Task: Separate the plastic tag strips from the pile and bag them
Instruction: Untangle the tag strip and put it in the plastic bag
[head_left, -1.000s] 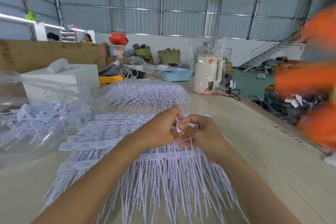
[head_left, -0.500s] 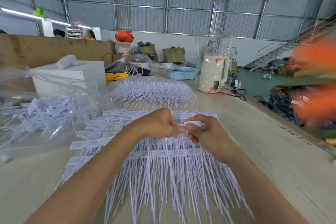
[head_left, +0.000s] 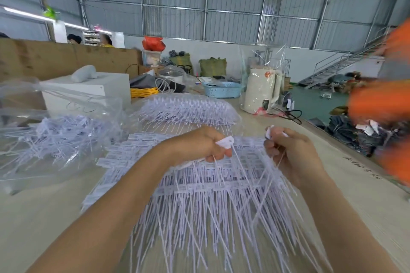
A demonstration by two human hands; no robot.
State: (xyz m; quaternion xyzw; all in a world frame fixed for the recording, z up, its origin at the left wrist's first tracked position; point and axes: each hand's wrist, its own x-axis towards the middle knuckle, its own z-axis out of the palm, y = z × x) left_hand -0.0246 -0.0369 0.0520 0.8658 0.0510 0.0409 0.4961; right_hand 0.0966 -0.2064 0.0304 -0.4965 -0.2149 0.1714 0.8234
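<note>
Strips: one white pile point(head_left: 206, 186) spread on the table point(head_left: 355, 195) under both hands, too many to count.
Left hand point(head_left: 199, 146): grasping one tag point(head_left: 225, 142), its tail hanging down.
Right hand point(head_left: 292, 153): pinching a second tag point(head_left: 269, 132), apart from the left.
Bags: two clear ones, one point(head_left: 55, 131) at left, one point(head_left: 188, 111) behind the pile, both holding strips.
Beyond: one kettle point(head_left: 261, 91), one blue basket point(head_left: 223, 90).
Writing: dark marks on the table's right edge, unreadable.

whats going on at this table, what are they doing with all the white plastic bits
A person is pulling white plastic tag strips apart over the pile on the table. The left hand pinches one tag and the right hand grips another. A clear bag on the left holds loose tags.
</note>
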